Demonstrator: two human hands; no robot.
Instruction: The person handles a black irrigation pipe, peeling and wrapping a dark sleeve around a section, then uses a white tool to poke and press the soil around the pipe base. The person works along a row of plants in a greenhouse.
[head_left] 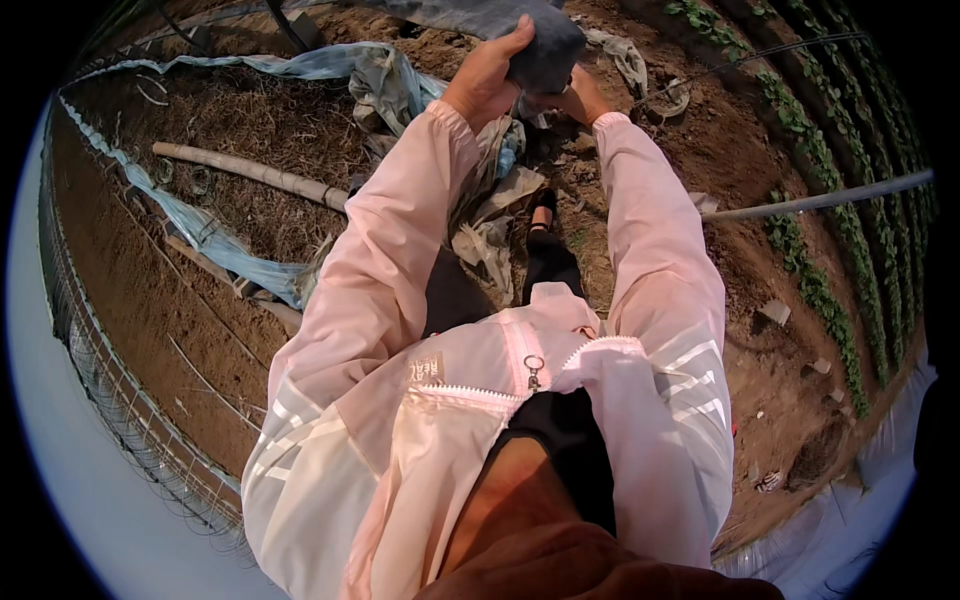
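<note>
A dark grey sheet (548, 50), cloth or plastic film, is bunched at the top of the view and stretches off toward the upper left. My left hand (488, 82) grips its near edge, thumb raised along the side. From the right, my right hand (582, 98) closes on the lower corner of the same sheet. Part of that hand's fingers is hidden behind the folds. Both arms reach forward in pale pink sleeves. Below the hands lies crumpled, dirty plastic film (492, 235) on the soil.
Light blue plastic film (225, 245) edges a patch of dry straw (255, 115) on the left. A wooden pole (250, 172) lies across that straw. On the right, a grey rod (820, 200) crosses in front of rows of green plants (815, 150). My foot (542, 208) stands on bare soil.
</note>
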